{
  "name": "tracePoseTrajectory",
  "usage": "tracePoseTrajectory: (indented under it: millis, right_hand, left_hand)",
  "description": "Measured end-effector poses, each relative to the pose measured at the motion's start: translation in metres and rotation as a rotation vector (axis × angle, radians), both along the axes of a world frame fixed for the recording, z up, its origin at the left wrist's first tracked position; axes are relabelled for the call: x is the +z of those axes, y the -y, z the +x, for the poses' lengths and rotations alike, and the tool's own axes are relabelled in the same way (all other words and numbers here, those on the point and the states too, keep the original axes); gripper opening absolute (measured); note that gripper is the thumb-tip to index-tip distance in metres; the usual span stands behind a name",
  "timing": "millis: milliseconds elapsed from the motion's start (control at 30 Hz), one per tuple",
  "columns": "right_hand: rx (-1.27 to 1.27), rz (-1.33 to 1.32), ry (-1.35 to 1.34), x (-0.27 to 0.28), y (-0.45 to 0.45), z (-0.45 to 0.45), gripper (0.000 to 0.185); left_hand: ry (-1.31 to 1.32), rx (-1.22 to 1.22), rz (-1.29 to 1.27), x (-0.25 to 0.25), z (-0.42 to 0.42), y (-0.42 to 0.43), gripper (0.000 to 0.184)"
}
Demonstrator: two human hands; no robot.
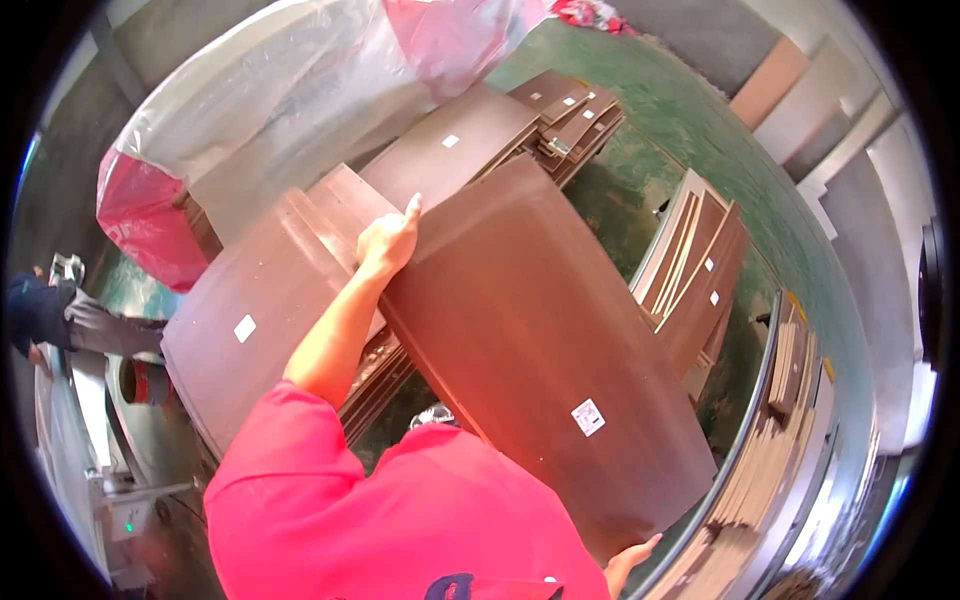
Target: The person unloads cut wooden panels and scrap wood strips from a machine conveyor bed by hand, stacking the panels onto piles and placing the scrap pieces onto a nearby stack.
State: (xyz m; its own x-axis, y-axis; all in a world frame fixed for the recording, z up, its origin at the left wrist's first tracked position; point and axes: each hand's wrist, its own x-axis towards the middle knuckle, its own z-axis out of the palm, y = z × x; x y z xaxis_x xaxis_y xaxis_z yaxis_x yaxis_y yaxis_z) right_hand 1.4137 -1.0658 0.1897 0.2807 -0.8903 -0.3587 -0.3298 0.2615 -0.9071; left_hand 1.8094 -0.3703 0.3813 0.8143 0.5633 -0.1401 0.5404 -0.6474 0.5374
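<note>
A large brown panel with a small printed label is held tilted in front of my body. My left hand grips its upper left edge, the thumb up and the fingers partly hidden behind it. Low on the right, my right hand holds the panel's bottom end; its thumb shows and the other fingers are mostly hidden. Just left of the held panel lies a stack of similar brown panels, the top one bearing a white label. Behind it is another labelled brown panel.
Plastic-wrapped goods stand at the back left. More brown boards and a rack of narrow pieces are on the right. Boards lean on the far wall. Another person is at the far left. The floor is green.
</note>
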Motion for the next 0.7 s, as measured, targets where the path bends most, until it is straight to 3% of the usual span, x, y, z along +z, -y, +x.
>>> tracePoseTrajectory:
  millis: [133, 167, 400, 567, 700]
  right_hand:
    - [0.001, -0.066, -0.072, 0.028, 0.025, 0.109, 0.085]
    - [0.054, -0.117, -0.066, 0.078, -0.021, 0.162, 0.084]
    - [0.260, -0.133, -0.108, 0.058, 0.097, 0.438, 0.082]
    - [0.543, -0.128, -0.092, 0.064, 0.152, 0.679, 0.078]
    - [0.804, -0.259, -0.184, 0.124, 0.081, 0.869, 0.074]
  left_hand:
    - [-0.048, 0.020, -0.044, -0.003, 0.106, 0.015, 0.080]
    - [-0.047, 0.038, -0.045, -0.004, 0.137, 0.016, 0.080]
    - [-0.136, 0.243, -0.150, -0.057, 0.277, 0.017, 0.086]
    - [-0.207, 0.490, -0.209, -0.101, 0.326, 0.017, 0.086]
    - [-0.285, 0.733, -0.256, -0.122, 0.329, 0.017, 0.085]
